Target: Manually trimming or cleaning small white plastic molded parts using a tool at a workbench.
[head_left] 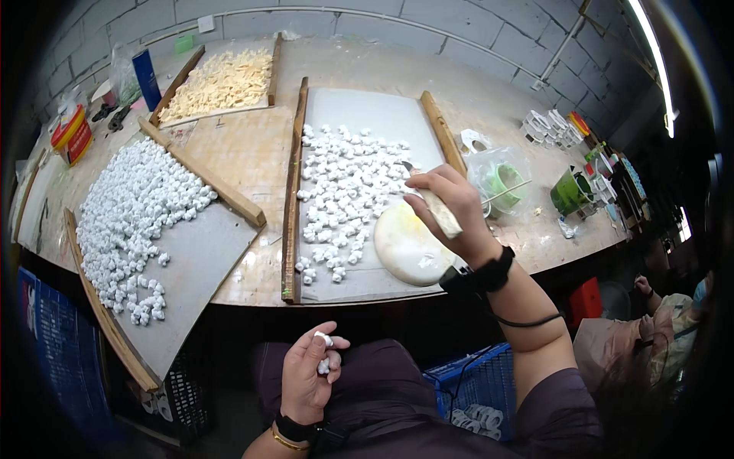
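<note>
My left hand (307,371) is held low in front of my lap, fingers curled around a couple of small knobbly white pieces (324,366). Over the middle board, my right hand (456,205) grips a small tool (442,213) with a broad pale handle and a thin dark tip; its exact kind is hard to make out. Just below that hand lies a round white dish (409,252) with a yellowish smear and a wet patch. Many matching white pieces (344,180) are spread over the grey board (367,107) beside the dish.
At left, a tilted board (191,260) with wooden rails carries a heap of white pieces. Cream-coloured pieces (222,80) fill a tray behind. A green cup (506,183) with a stick and a green tub (569,191) stand right. A blue crate (478,382) sits below; another person (657,329) is at far right.
</note>
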A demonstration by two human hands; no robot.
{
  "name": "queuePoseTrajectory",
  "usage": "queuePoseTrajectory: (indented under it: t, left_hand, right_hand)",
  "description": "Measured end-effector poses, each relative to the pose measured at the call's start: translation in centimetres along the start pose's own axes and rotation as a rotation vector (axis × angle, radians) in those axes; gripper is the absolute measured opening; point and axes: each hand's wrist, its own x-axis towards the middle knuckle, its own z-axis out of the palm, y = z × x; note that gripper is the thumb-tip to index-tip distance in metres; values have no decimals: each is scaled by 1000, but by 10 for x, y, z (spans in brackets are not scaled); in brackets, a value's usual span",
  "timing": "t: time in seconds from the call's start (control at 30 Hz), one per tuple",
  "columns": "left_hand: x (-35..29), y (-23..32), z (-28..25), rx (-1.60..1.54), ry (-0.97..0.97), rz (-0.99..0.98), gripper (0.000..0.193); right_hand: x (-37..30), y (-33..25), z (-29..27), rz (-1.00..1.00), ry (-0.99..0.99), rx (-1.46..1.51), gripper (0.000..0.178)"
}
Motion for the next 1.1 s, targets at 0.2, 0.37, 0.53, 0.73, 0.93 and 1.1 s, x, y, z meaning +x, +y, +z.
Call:
queuePoseTrajectory:
  t: [0.2,0.37,0.53,0.73,0.93,1.1]
  left_hand:
    - [5,8,12,19,-115,127,35]
    - [2,11,8,-49,-122,98,35]
    - [1,6,7,30,-139,114,40]
    - [3,1,12,-48,-175,103,38]
    - [3,2,14,14,-148,53,34]
    - [2,2,17,64,-137,34,32]
  right_hand:
    - [-55,-87,-34,83,-158,386,26]
    - [-105,-109,-6,176,-227,598,30]
    - [-122,-114,7,218,-163,639,29]
    - [-124,-111,8,171,-129,588,31]
    - [-128,-111,11,167,-91,565,33]
    - [-131,-108,11,169,-79,542,34]
